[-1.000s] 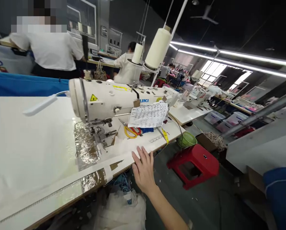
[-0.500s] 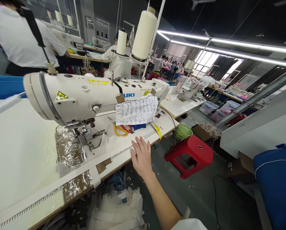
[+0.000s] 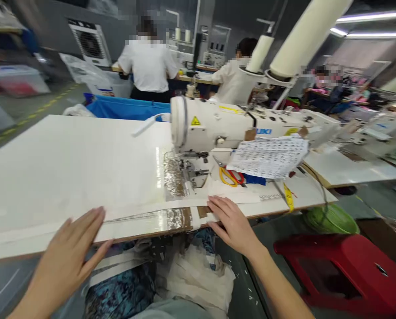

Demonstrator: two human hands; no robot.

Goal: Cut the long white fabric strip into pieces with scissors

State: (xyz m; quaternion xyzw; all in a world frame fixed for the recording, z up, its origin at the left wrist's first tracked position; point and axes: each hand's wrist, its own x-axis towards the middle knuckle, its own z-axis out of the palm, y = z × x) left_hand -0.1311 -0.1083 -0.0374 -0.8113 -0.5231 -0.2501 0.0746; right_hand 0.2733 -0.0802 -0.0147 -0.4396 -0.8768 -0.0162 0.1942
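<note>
Both hands lie flat and open, gripping nothing: the left hand [image 3: 70,252] on the near edge of the white table [image 3: 68,164], the right hand [image 3: 233,223] on the taped edge in front of the sewing machine [image 3: 238,128]. Yellow-handled scissors [image 3: 229,176] lie under the machine's arm

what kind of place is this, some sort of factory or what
Most likely a garment sewing workshop. An industrial sewing machine stands on a long white table, big thread cones hang above it, and other people sit at similar stations behind. Both hands rest at the table's front edge.
</note>
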